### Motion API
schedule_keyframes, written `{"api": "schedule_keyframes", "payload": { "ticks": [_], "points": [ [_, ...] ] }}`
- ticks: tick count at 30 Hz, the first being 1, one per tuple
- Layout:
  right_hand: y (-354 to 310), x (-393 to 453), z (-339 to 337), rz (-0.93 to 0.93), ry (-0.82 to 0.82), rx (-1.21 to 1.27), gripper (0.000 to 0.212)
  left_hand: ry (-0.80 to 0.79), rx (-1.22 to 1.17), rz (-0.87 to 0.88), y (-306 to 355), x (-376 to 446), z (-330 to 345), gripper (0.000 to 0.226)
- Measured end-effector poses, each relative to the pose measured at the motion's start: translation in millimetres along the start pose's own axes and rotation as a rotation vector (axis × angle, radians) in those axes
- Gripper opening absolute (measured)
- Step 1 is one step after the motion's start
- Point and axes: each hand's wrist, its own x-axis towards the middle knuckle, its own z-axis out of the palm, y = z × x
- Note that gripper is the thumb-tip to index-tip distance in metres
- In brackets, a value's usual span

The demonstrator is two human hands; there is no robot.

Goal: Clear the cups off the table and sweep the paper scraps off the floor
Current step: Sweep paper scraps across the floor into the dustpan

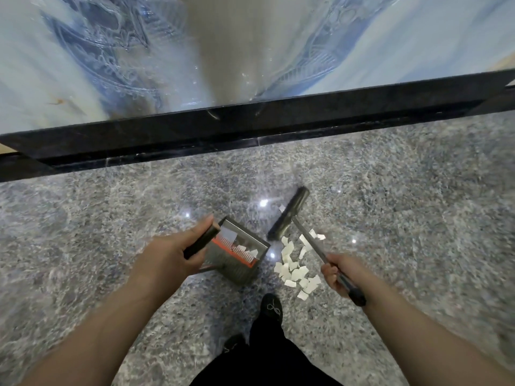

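Well, risk: I judge the broom (288, 214) head sits on the far side of the scraps (294, 267) from the dustpan's (239, 253) mouth — a hard stroke could scatter them past the pan.
Spill: the pan already carries a few scraps; tipping it may drop them.
Left hand (172, 250): I have it wrapped round the pan's handle, left of the pan.
Right hand (335, 270): curled tight round the broom stick, right of the pan.
Scraps: on the floor (404, 204), just right of the pan.
Cups: none visible on the table (250, 51) beyond the pan.

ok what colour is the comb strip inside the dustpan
Orange-red comb strip, seen in the head view across the grey dustpan.
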Motion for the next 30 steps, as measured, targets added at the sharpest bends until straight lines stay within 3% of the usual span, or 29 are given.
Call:
{"api": "schedule_keyframes", "payload": {
  "ticks": [7, 10, 14, 17, 25, 30],
  "points": [
    [69.3, -52.8, -14.1, -0.125, 0.020, 0.079, 0.021, -0.134, 0.052, 0.050, -0.9, -31.7, 2.0, 0.088],
    [103.6, -71.4, -15.2, -0.259, 0.088, -0.031, 0.018, -0.155, 0.085, 0.063, -0.5, -48.3, -1.3, 0.079],
    [150.5, -97.0, -16.4, -0.393, 0.236, -0.212, 0.034, -0.149, 0.090, 0.135, -5.7, -70.4, -2.9, 0.079],
    [171.6, -115.4, -23.6, -0.450, 0.308, -0.257, 0.034, -0.178, 0.091, 0.143, -1.5, -78.0, -3.0, 0.076],
    [174.5, -113.3, -83.6, -0.377, 0.528, -0.243, 0.022, -0.294, 0.100, 0.150, 18.0, -71.4, -0.7, 0.070],
    [156.5, -94.4, -119.0, -0.266, 0.620, -0.286, 0.020, -0.276, 0.087, 0.220, 16.7, -60.7, 7.6, 0.076]
  ]
}}
